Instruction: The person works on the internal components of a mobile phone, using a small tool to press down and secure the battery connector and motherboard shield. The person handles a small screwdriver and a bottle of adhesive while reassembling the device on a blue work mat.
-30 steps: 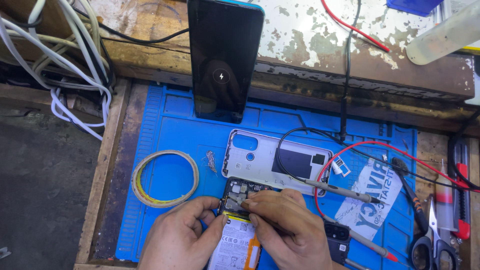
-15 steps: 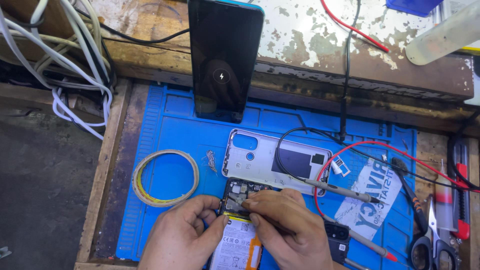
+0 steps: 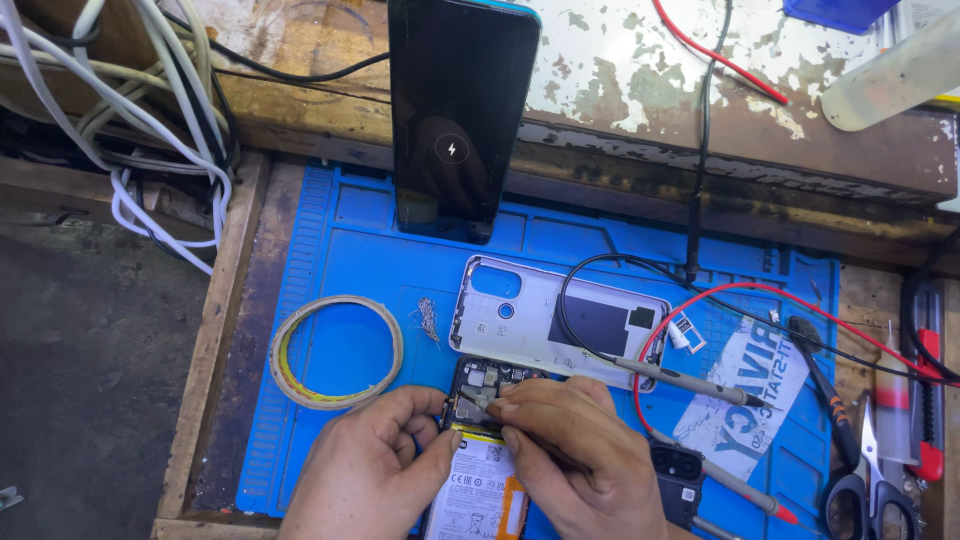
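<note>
An opened phone [image 3: 478, 470] lies on the blue work mat [image 3: 340, 260] at the bottom centre, its circuit board and white battery exposed. My left hand [image 3: 372, 470] grips its left edge. My right hand [image 3: 575, 460] rests over its right side, with fingertips pressing a small part on the board near the top. The phone's grey back cover [image 3: 520, 320] lies inside-up just beyond my hands.
A black phone [image 3: 460, 110] showing a charging symbol leans upright at the mat's back. A ring of tape [image 3: 336, 350] lies left. Test probes [image 3: 690, 385] with red and black leads, scissors [image 3: 865, 480], a sticker sheet and a small black part sit right. Cables hang at top left.
My hands stay on the opened phone; the right fingertips shift only slightly on the board. Nothing else has moved.
</note>
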